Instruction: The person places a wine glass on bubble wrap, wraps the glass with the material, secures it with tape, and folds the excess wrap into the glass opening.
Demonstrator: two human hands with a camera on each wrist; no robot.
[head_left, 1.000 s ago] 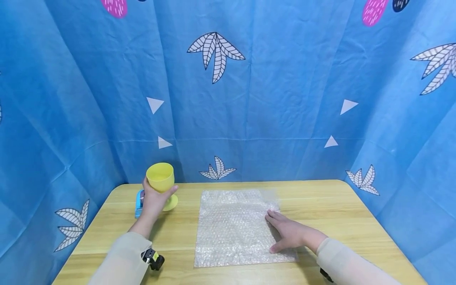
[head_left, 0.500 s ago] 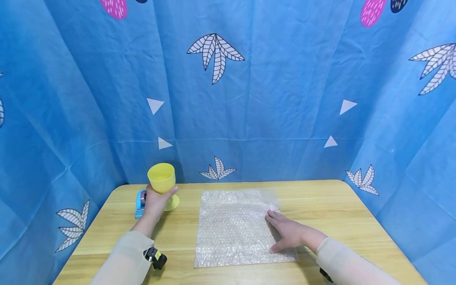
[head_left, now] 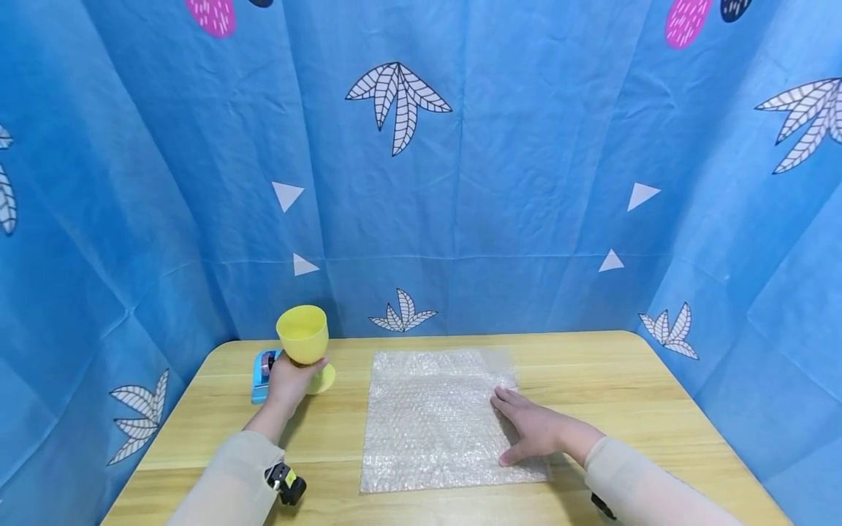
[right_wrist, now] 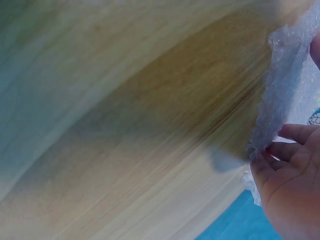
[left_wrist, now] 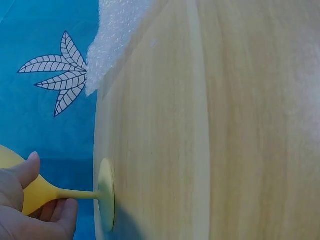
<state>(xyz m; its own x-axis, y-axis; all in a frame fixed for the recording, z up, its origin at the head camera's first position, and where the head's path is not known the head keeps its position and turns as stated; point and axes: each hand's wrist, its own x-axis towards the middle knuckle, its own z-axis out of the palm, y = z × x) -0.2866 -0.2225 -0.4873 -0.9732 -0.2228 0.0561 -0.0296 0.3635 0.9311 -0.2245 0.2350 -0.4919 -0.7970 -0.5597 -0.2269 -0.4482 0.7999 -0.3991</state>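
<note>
The goblet point(head_left: 305, 340) was plain yellow, the bubble wrap point(head_left: 430, 424) a translucent silvery white, the tabletop point(head_left: 592, 372) pale yellow wood grain. Blue curtains point(head_left: 539, 146) carried black-lined white leaves point(head_left: 405, 109), white triangles point(head_left: 641, 196) and white-flecked pink ovals point(head_left: 687, 20).

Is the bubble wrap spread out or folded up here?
Spread out: in the head view the bubble wrap lies flat on the table, the right hand at its right side. Doubled layers: cannot tell.

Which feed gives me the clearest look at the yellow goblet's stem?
The left wrist view: the stem shows bare, side-on, between bowl and foot. In the head view the left hand hides most or all of it; the right wrist view shows none of the goblet.
</note>
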